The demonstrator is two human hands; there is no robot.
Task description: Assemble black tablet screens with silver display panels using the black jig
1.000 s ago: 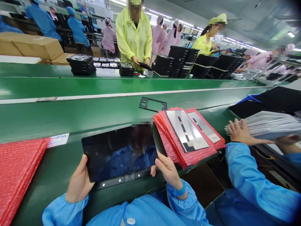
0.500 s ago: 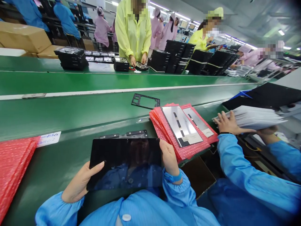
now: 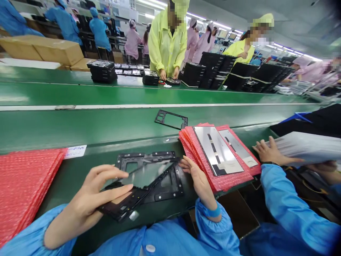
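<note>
A thin black device assembly (image 3: 125, 202) hangs tilted above a black frame fixture (image 3: 170, 195) on the green bench, its inner side with a see-through middle and dark parts now showing. My left hand (image 3: 93, 193) grips its near left end between thumb and fingers. At the far right corner of the assembly, my right hand (image 3: 195, 177) has its fingers stretched out; whether the fingertips touch the corner is hard to tell. Right of it, silver panels (image 3: 217, 151) lie on red bubble-wrap sleeves (image 3: 197, 142).
Another black frame (image 3: 172, 119) lies beyond the fixture. Red bubble-wrap sleeves (image 3: 29, 177) with a paper label (image 3: 76, 152) are at the left. A co-worker's hands hold white sleeves (image 3: 306, 149) at the right. Black stacks (image 3: 102, 71) stand across the bench.
The black assembly has turned from its glossy face to its inner side and tilted. My right hand has opened at its corner. The fixture is more exposed, and the view has shifted left.
</note>
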